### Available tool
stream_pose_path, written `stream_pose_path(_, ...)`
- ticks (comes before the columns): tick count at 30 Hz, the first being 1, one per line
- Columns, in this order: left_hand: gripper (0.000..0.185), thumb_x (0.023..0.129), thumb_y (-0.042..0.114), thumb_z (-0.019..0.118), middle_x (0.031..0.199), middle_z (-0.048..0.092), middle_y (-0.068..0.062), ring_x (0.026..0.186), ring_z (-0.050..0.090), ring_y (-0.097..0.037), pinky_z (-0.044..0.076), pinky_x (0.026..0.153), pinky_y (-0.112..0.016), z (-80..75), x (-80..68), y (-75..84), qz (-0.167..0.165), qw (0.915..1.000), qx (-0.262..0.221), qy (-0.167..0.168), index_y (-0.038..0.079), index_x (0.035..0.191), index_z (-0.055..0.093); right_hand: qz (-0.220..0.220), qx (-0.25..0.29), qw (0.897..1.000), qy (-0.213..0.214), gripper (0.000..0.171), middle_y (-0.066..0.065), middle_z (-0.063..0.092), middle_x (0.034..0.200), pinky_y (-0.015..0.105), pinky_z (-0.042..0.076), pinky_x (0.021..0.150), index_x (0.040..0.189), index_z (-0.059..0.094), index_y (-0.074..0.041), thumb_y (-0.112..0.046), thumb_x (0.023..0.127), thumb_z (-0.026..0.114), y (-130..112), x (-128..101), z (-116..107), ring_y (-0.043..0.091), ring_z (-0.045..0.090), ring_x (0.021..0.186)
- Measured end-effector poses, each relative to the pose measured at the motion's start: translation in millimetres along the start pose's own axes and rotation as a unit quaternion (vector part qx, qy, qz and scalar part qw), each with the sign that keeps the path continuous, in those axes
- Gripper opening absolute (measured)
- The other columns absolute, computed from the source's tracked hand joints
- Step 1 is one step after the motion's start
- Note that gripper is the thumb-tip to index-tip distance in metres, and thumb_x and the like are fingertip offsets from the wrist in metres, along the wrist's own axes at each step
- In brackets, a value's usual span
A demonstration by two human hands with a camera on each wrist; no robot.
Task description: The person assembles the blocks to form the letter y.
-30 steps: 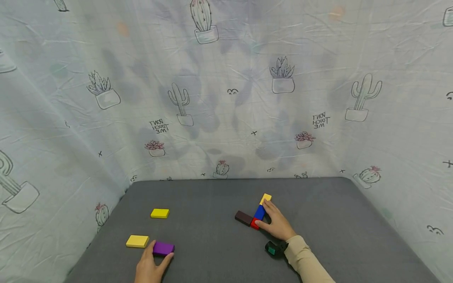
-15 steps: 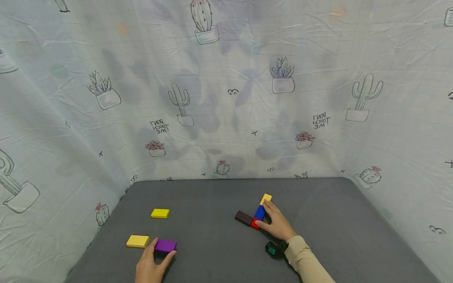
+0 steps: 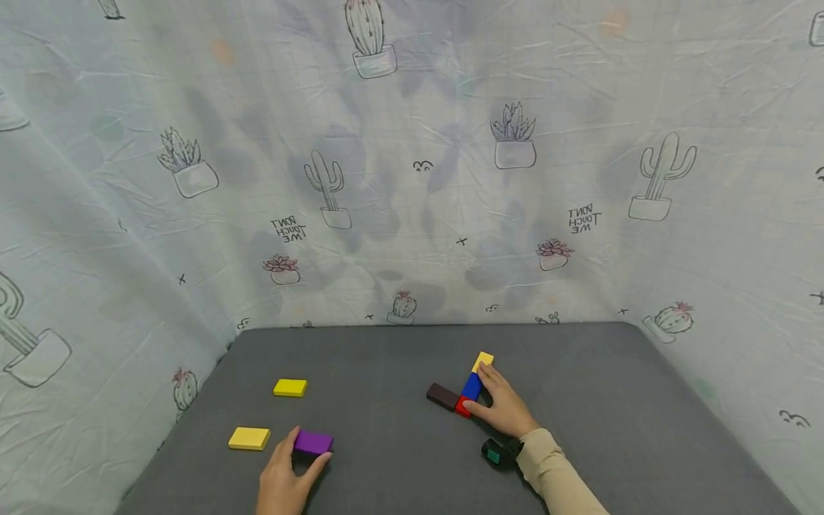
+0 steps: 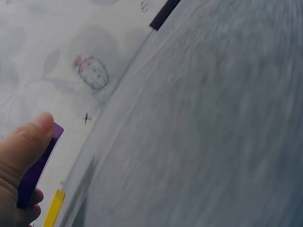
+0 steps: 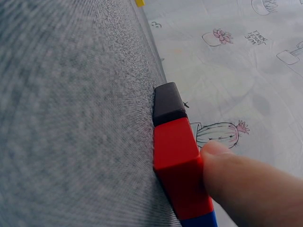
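Observation:
My left hand [image 3: 283,479] pinches a purple block [image 3: 314,442] between thumb and fingers, over the near left of the table. In the left wrist view the thumb [image 4: 31,139] lies along the purple block [image 4: 35,172], with fingertips below it. My right hand [image 3: 505,409] rests on a row of blocks: its thumb touches the red block [image 3: 463,407], and its outstretched fingers reach the yellow block [image 3: 483,360] at the far end. Between those two lies a blue block [image 3: 472,387]. A dark brown block [image 3: 443,396] meets the red one at an angle, pointing left.
Two loose yellow blocks lie on the left, a bright yellow block [image 3: 290,388] farther back and a paler yellow block [image 3: 249,438] nearer. A black device [image 3: 497,453] sits at the right wrist. Behind the grey table [image 3: 386,429] hangs a cactus-print curtain [image 3: 418,214].
My left hand has moved right and slightly away from me with the purple block, leaving the paler yellow block behind. The right hand and its row of blocks have stayed still.

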State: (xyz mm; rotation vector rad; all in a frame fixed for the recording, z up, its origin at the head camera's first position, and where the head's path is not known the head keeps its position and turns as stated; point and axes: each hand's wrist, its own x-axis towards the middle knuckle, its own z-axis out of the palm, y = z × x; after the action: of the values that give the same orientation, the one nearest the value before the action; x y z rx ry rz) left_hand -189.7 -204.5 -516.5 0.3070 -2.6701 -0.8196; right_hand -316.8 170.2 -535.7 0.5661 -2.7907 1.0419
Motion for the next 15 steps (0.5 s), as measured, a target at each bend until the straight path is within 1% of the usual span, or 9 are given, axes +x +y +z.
stream_pose_path(6,0.079,0.077,0.042,0.076,0.116,0.057,-0.03,0.106,0.058,-0.045,0.047,0.088,-0.056,10.4,3.8,5.3,0.03,0.9994,-0.015,-0.002,-0.009,0.131,0.048,-0.004,-0.016,1.0,0.01,0.082,0.019,0.029,0.153,0.058,0.029,0.109,0.144,0.036,0.002,-0.047,0.085,0.065,1,0,2,0.039,0.025,0.141)
stream_pose_path(9,0.081,0.078,0.042,0.075,0.121,0.055,-0.032,0.11,0.056,-0.046,0.046,0.091,-0.057,13.9,5.5,8.2,0.031,0.9993,-0.01,-0.019,-0.009,0.133,0.046,-0.002,-0.017,1.0,0.01,0.082,0.019,0.029,0.153,0.058,0.029,0.109,0.144,0.036,0.001,-0.048,0.085,0.065,1,0,3,0.039,0.025,0.141)
stream_pose_path(11,0.08,0.079,0.04,0.074,0.125,0.053,-0.033,0.113,0.054,-0.046,0.045,0.093,-0.057,15.4,6.6,10.5,0.034,0.9991,-0.013,-0.024,-0.01,0.134,0.044,-0.004,-0.013,1.0,0.012,0.082,0.02,0.029,0.152,0.059,0.029,0.108,0.143,0.036,0.002,-0.047,0.085,0.066,1,-1,4,0.04,0.025,0.141)
stream_pose_path(13,0.08,0.08,0.039,0.075,0.126,0.053,-0.033,0.114,0.054,-0.046,0.045,0.094,-0.057,17.2,8.1,13.5,0.041,0.9987,-0.02,-0.021,-0.01,0.135,0.044,-0.005,-0.005,1.0,0.014,0.082,0.02,0.029,0.152,0.06,0.029,0.108,0.143,0.037,0.003,-0.047,0.084,0.066,1,-1,4,0.041,0.025,0.14)
stream_pose_path(15,0.078,0.079,0.037,0.075,0.126,0.053,-0.032,0.114,0.054,-0.045,0.045,0.094,-0.056,19.1,9.9,17.3,0.056,0.998,-0.028,-0.013,-0.009,0.134,0.045,-0.004,-0.004,1.0,0.015,0.082,0.02,0.03,0.152,0.06,0.029,0.108,0.143,0.037,0.003,-0.047,0.085,0.066,1,-1,4,0.04,0.025,0.14)
